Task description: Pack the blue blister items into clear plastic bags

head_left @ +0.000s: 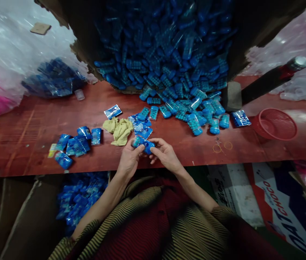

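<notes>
Near the table's front edge, my left hand (129,159) and my right hand (166,156) pinch a small blue container (145,145) between them, one at each end. Printed blue wrapping covers part of it, and my fingers hide some of the rest. Just beyond lie flat printed blue sleeves (142,127) and a crumpled yellow cloth (120,130). To the left sit several wrapped blue containers (80,144) in a loose group. Farther back on the right, many clear-topped blue containers (181,110) are scattered without printed sleeves.
A torn cardboard box (84,47) spills blue containers onto the red table (34,144). A red plastic basket (276,124) stands at right, near a dark slanted bar (266,81). Clear bags (25,39) flank the box. Below the table are more wrapped containers (81,198).
</notes>
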{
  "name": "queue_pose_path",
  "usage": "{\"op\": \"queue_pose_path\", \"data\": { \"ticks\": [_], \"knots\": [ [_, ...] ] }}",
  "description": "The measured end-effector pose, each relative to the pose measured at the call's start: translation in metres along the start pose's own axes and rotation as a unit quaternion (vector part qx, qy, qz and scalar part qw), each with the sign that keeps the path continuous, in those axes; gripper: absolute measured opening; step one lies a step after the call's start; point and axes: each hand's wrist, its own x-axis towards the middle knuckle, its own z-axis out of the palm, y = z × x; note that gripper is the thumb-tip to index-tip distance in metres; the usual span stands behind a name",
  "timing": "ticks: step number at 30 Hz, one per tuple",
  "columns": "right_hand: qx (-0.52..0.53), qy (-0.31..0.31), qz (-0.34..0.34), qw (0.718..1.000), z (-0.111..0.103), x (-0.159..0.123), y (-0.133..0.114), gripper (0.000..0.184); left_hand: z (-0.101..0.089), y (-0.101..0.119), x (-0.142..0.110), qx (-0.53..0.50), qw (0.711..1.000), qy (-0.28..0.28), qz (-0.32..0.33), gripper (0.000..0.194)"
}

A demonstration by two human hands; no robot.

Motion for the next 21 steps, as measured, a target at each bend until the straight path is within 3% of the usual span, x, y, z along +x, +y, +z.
{"op": "queue_pose_path", "data": {
  "ticks": [4,10,15,21],
  "knots": [
    [-0.011,0.025,-0.040,0.999,0.001,-0.002,0.002,0.033,0.002,0.001,-0.001,0.016,1.000,0.009,0.011,0.043],
    [0.016,0.048,-0.030,0.998,0.003,-0.003,0.000,0.035,-0.004,-0.002,0.000,0.078,0.995,0.031,0.055,0.039],
    [0.037,0.055,-0.009,0.998,0.002,-0.001,-0.001,0.038,-0.012,-0.008,0.000,0.209,0.962,0.082,0.156,0.034],
    [0.060,0.062,0.013,0.996,0.000,0.000,0.003,0.038,-0.018,-0.005,0.007,0.261,0.935,0.134,0.200,0.019]
  ]
}}
